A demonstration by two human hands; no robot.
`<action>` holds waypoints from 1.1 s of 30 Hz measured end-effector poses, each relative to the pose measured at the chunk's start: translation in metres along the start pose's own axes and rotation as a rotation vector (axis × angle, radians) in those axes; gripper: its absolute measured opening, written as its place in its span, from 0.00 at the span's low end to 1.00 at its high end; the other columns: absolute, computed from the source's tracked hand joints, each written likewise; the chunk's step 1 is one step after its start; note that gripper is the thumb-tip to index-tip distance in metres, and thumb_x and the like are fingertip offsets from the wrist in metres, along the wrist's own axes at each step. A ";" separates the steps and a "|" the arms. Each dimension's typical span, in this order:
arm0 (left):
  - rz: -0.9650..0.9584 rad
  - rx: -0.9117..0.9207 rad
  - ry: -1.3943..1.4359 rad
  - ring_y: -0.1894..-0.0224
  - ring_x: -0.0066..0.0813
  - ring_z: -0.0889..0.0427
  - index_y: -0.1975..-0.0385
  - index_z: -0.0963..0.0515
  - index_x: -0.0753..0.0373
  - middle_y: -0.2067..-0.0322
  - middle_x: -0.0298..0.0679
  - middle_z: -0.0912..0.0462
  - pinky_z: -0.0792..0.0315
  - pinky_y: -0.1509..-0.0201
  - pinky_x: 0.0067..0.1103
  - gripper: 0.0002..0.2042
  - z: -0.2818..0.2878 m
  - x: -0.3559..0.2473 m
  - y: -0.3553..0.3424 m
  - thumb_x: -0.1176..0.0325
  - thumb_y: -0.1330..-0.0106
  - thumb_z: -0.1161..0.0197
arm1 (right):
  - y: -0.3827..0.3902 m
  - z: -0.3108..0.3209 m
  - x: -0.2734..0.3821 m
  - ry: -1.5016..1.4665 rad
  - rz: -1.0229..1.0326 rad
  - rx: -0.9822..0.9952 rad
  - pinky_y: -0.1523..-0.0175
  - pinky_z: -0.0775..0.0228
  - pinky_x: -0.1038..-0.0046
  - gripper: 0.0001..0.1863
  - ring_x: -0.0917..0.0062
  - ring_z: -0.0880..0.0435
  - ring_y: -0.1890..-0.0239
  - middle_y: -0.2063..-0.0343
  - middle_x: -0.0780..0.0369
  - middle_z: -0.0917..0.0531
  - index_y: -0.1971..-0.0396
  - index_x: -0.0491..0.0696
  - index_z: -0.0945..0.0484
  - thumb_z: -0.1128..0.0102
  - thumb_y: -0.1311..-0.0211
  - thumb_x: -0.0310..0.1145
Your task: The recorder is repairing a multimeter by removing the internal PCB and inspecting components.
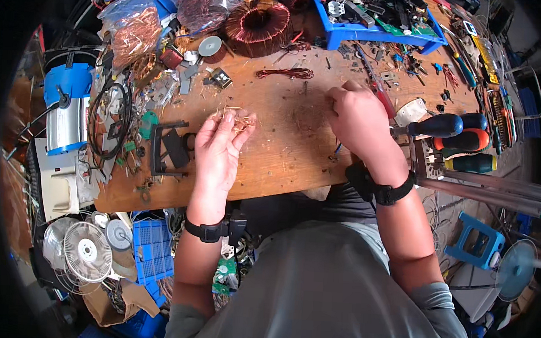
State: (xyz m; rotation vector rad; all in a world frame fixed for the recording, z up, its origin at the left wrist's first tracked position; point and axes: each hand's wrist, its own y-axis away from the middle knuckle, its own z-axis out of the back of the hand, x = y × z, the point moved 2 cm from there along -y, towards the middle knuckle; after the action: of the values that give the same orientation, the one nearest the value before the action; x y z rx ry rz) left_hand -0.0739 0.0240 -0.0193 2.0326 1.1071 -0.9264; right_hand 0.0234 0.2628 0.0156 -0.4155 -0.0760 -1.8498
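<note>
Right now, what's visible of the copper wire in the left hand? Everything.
The copper wire is a small, loose tangle of thin, bent, orange-gold strands, metallic-looking, with some ends poking out. The left hand holds it, partly hiding it, above the wooden bench. One length or several: can't tell.

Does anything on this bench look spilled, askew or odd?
Yes, it looks littered: fine dark debris lies loose on the wooden benchtop between the left hand and right hand, and small scraps are strewn near the blue tray rather than gathered inside it.
</note>
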 end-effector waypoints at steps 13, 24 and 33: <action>0.065 0.043 0.004 0.52 0.39 0.16 0.56 0.26 0.65 0.56 0.44 0.18 0.20 0.47 0.30 0.07 -0.013 -0.001 -0.009 0.69 0.26 0.45 | -0.017 -0.031 0.013 0.100 0.060 0.139 0.52 0.23 0.62 0.07 0.62 0.15 0.57 0.64 0.55 0.16 0.71 0.46 0.16 0.42 0.49 0.27; 0.131 0.049 -0.032 0.53 0.37 0.16 0.55 0.26 0.65 0.57 0.44 0.18 0.21 0.46 0.30 0.08 -0.015 0.003 -0.018 0.68 0.27 0.43 | -0.025 -0.031 0.010 0.061 -0.001 0.207 0.55 0.22 0.59 0.07 0.57 0.16 0.60 0.62 0.55 0.17 0.68 0.47 0.17 0.36 0.47 0.32; 0.100 0.026 0.002 0.53 0.38 0.16 0.55 0.25 0.64 0.56 0.44 0.18 0.21 0.46 0.31 0.07 -0.009 -0.005 -0.020 0.69 0.27 0.43 | -0.072 -0.040 0.047 -0.174 0.033 0.288 0.53 0.24 0.57 0.09 0.54 0.16 0.61 0.67 0.50 0.15 0.68 0.46 0.16 0.38 0.47 0.35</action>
State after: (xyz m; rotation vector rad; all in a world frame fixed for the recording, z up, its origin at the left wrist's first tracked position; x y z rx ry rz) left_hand -0.0906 0.0375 -0.0146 2.0895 0.9900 -0.8927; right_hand -0.0657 0.2327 0.0044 -0.3717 -0.4463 -1.7343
